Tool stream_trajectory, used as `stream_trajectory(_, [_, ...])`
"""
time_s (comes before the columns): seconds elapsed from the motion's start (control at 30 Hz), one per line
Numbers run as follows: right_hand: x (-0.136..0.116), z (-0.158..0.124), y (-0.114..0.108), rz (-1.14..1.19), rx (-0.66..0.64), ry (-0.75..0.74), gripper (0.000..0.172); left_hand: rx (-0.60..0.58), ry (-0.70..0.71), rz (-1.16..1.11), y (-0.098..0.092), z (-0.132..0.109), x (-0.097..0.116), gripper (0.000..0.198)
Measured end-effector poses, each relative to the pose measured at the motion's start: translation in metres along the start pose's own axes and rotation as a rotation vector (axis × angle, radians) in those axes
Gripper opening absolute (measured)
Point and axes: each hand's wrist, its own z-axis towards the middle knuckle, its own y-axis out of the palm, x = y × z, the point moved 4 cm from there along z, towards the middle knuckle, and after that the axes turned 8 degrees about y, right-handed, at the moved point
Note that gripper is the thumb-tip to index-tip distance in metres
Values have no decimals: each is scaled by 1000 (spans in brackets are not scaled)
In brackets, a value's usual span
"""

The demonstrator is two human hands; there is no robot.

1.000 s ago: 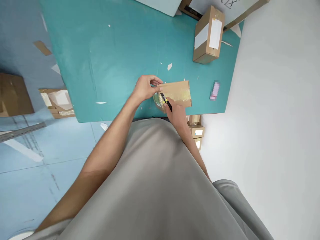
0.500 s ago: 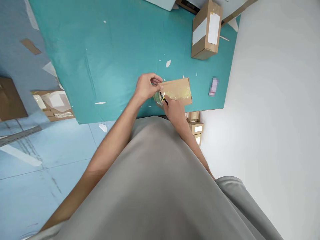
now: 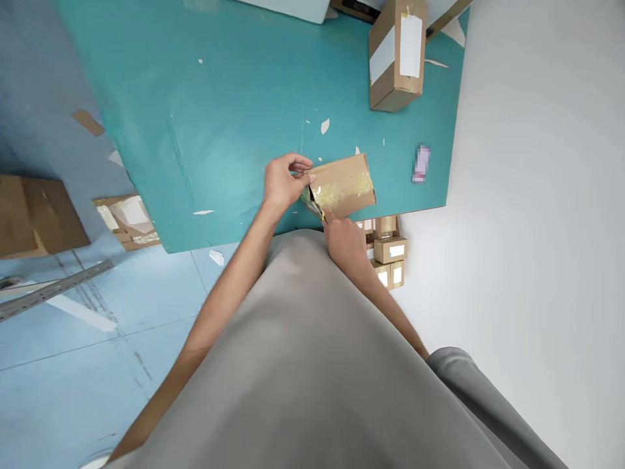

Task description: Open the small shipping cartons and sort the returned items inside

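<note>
A small brown cardboard box (image 3: 343, 182) with clear yellowish tape lies near the front edge of the green table. Its far left corner is pinched between the thumb and fingers of my left hand (image 3: 284, 184). My right hand (image 3: 347, 243) is closed around a black-and-yellow utility knife (image 3: 321, 214), most of which the fingers hide. The knife is at the box's near left corner, beside the taped end. A dark gap shows along that left end, where the tape looks cut and loose.
A taller cardboard box (image 3: 396, 58) with white labels stands at the back right of the green table (image 3: 234, 117). White paper scraps (image 3: 325, 126) dot the surface, and a blurred pinkish item (image 3: 420, 163) lies at right. Labelled boxes (image 3: 390, 249) are stacked below the front edge.
My right hand has drawn the knife toward me along the box's left end, and a dark gap now shows there. My left hand keeps its hold. The view has shifted slightly.
</note>
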Motion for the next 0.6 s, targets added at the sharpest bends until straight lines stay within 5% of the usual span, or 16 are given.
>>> stream_trajectory(0.6, [25, -1, -12, 167, 60, -246, 50, 51, -8, 137, -3, -8, 17, 9])
